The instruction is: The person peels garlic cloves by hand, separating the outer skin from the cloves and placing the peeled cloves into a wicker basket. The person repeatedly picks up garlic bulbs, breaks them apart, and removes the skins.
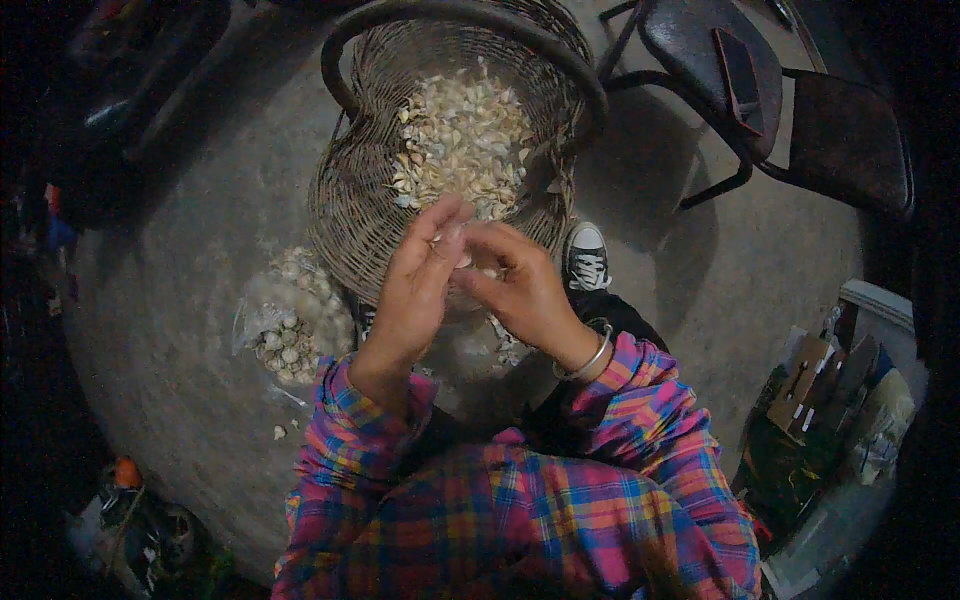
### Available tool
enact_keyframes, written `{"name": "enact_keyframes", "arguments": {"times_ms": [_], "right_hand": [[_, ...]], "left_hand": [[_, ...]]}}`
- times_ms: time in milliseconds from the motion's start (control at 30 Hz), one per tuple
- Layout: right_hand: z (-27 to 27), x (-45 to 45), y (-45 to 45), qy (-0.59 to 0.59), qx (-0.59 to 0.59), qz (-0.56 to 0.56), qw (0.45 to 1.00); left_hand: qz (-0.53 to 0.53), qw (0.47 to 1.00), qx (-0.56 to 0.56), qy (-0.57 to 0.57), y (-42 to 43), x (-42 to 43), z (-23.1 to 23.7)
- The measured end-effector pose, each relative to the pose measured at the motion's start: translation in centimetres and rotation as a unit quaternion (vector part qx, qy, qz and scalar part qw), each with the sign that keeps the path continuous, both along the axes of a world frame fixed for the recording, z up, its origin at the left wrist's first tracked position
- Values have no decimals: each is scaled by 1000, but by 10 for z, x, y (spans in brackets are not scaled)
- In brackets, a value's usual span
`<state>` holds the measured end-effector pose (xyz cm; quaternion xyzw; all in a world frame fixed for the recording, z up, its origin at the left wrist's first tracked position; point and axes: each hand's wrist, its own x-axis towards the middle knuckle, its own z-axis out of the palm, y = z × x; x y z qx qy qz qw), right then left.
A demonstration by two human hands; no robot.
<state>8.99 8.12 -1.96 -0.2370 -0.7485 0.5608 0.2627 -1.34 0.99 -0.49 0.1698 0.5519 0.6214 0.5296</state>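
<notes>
My left hand (422, 274) and my right hand (517, 281) meet over the near part of a wicker basket (360, 202). Small pale pieces, seemingly garlic, show between the fingers; which hand grips them is hard to tell. Separated garlic cloves (465, 142) lie heaped inside the basket, beneath its thick arched handle (465, 9). To the left of my left hand, a clear plastic bag (259, 311) on the floor holds whole garlic bulbs (289, 349). Bits of garlic skin (506, 346) are scattered below my right hand.
A dark chair (697, 52) with a flat rectangular object (739, 82) on its seat stands at the upper right, near another chair part (851, 139). My sneaker (587, 255) is beside the basket. Cardboard (801, 382) and plastic items lie at the right; assorted things sit at lower left.
</notes>
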Motion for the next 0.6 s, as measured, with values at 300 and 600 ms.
{"name": "enact_keyframes", "arguments": {"times_ms": [300, 600], "right_hand": [[17, 5, 11, 10, -482, -26, 876], [26, 9, 10, -66, -360, 7, 930]], "left_hand": [[21, 1000, 17, 10, -3, -3, 12], [28, 997, -26, 73, -2, -3, 14]]}}
